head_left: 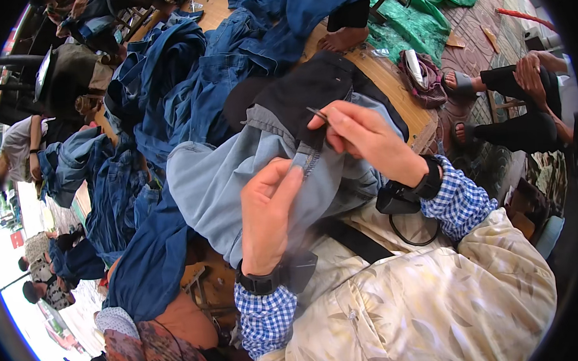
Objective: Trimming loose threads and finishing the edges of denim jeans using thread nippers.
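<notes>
A: What do we see from the head view?

B: We have a light-blue denim garment (217,178) bunched in the middle, so let's place everything by it. Our left hand (264,211) is over its near part, the grip pinched on a stitched edge (311,158) between thumb and fingers.

A: And our right hand (370,140)?

B: Over the garment's right part, its grip closed on a slim dark tool (318,114). We think it may be tweezers or small snips, but it is too small and too covered by the fingers to be sure. Its tip points left, in front of a black cloth (297,88) that lies against the garment's far side.

A: What else lies around the garment?

B: To its left and beyond it we have heaps of dark-blue denim (227,63). Well beyond it, to the right, a green sheet (418,30) is spread, and nearer, a purplish bag (423,92) with a white roll. On its near side, a cream leaf-patterned cloth (400,305) covers our lap.

A: Anyone nearby?

B: Well to the garment's right, a seated person in black trousers (518,132) and sandals, hands together.
</notes>
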### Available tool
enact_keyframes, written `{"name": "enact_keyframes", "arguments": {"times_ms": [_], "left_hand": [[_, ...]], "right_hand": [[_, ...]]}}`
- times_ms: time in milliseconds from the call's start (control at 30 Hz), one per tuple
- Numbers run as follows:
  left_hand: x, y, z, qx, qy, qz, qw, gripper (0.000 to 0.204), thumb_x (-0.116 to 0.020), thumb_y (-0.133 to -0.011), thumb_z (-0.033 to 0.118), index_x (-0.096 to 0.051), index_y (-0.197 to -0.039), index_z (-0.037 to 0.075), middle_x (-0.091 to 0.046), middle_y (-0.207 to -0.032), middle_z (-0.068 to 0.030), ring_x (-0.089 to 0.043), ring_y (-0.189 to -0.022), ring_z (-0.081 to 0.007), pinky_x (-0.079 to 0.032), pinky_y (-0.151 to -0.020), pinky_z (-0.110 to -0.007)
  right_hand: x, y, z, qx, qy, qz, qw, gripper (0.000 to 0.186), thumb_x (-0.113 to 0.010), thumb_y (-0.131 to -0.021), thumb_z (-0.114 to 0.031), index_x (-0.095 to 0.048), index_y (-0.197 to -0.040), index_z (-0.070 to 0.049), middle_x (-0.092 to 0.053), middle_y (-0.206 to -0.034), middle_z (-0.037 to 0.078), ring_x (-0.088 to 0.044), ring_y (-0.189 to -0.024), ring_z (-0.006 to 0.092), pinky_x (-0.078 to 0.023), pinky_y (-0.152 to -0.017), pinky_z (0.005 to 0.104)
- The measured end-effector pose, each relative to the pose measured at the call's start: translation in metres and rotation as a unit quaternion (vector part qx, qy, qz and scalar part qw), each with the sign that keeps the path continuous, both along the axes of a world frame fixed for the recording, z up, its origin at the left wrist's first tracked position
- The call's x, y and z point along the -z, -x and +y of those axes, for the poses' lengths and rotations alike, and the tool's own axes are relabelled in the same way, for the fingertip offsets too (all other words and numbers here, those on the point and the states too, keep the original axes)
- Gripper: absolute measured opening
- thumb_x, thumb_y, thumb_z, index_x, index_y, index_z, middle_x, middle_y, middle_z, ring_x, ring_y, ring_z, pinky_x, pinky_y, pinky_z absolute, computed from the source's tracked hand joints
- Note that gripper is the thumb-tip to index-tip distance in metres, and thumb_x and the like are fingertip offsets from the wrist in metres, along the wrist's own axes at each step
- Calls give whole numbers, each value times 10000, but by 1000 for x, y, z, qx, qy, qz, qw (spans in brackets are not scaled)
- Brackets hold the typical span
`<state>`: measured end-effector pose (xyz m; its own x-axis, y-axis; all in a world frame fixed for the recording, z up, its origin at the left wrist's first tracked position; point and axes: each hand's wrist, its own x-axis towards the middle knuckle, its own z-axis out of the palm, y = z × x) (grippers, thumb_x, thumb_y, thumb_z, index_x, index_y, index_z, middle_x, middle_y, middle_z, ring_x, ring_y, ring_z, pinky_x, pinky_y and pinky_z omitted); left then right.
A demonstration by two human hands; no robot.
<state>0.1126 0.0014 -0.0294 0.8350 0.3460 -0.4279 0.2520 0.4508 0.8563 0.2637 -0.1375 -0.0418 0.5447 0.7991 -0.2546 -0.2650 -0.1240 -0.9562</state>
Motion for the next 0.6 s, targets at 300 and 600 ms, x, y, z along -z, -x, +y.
{"name": "enact_keyframes", "arguments": {"times_ms": [300,600], "left_hand": [[4,2,1,7,-3,-19,1000,149,-583,-961,87,-672,-992,-28,-559,-918,47,-478,-824,-27,-379,-752,-203],[2,0,-3,9,-37,-31,999,122,-629,-897,9,-668,-1006,-27,-569,-923,30,-519,-870,-45,-398,-807,-210]], "right_hand": [[-11,17,-19,5,19,-250,968,168,-745,-846,-122,-638,-880,3,-574,-653,41,-498,-580,75,-395,-522,246],[-7,21,-15,-9,11,-353,936,200,-765,-827,-123,-633,-919,-4,-630,-687,110,-629,-605,171,-464,-556,274]]}}
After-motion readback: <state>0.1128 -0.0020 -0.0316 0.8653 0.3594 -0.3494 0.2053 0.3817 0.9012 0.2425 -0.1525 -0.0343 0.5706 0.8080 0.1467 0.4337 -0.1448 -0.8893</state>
